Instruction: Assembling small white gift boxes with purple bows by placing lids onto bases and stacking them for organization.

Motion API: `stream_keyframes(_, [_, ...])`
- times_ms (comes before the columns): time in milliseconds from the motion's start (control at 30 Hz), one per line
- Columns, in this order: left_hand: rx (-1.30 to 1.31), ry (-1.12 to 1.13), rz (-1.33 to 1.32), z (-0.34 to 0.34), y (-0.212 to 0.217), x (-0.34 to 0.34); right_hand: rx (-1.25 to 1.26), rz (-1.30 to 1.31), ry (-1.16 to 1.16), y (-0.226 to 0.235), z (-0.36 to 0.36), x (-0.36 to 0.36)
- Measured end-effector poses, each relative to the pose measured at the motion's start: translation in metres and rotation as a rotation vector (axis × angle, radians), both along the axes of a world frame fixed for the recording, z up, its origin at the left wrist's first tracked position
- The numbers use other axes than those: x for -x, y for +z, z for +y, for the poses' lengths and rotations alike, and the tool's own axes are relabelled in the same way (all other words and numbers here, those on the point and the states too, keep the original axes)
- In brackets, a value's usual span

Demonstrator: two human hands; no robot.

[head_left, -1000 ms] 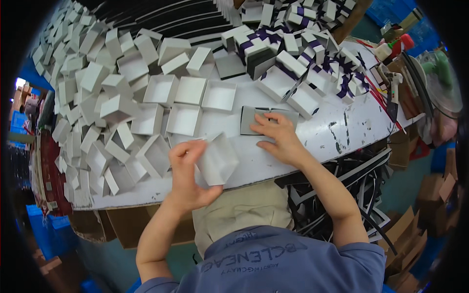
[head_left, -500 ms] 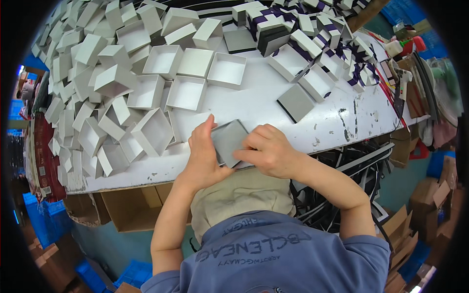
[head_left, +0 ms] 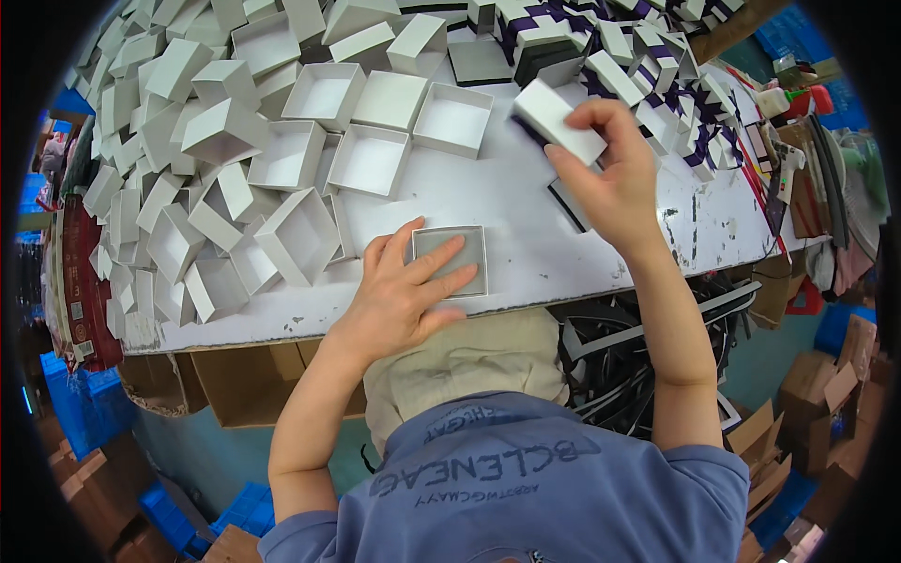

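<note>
Resting on a shallow grey-lined box [head_left: 473,251], left hand [head_left: 399,296] with fingers spread apart; box lies near the front edge of the white surface [head_left: 535,244]. Right hand [head_left: 615,178] clamped, thumb and fingers, on a tilted white box [head_left: 560,122]. Piled white boxes [head_left: 224,132] at left, purple-ribboned boxes [head_left: 648,70] far right.

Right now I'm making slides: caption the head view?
Left hand on an open box, right hand holding a white box, more boxes heaped at left.

Left hand [head_left: 404,286] spread, right hand [head_left: 615,174] pinching
</note>
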State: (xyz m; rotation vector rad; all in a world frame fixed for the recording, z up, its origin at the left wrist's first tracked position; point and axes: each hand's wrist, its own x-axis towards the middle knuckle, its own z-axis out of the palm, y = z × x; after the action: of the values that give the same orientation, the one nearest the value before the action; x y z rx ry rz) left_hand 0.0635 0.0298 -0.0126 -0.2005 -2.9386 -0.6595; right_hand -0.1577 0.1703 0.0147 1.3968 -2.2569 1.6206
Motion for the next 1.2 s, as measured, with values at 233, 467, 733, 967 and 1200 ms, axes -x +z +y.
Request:
stream_keyframes(233, [-0.653,0.086,0.383,0.001,-0.049,0.009,-0.368,-0.465,0.266,-0.039,-0.022,-0.053])
stream_keyframes(467, [-0.447,0.064,0.213,-0.001,-0.032,0.010,-0.410,0.050,0.316,-0.024,0.005,-0.075])
stream_keyframes(733, [-0.545,0.096,0.244,0.000,-0.043,0.011,-0.075,0.011,0.201,-0.013,0.013,-0.047])
stream_keyframes(967, [-0.594,0.166,0.193,0.001,-0.046,0.005,-0.290,0.486,-0.031,-0.021,0.017,-0.026])
stream_keyframes(1200, [-0.573,0.146,0.239,0.002,-0.047,0.004,-0.551,0.433,0.149,-0.018,0.006,-0.087])
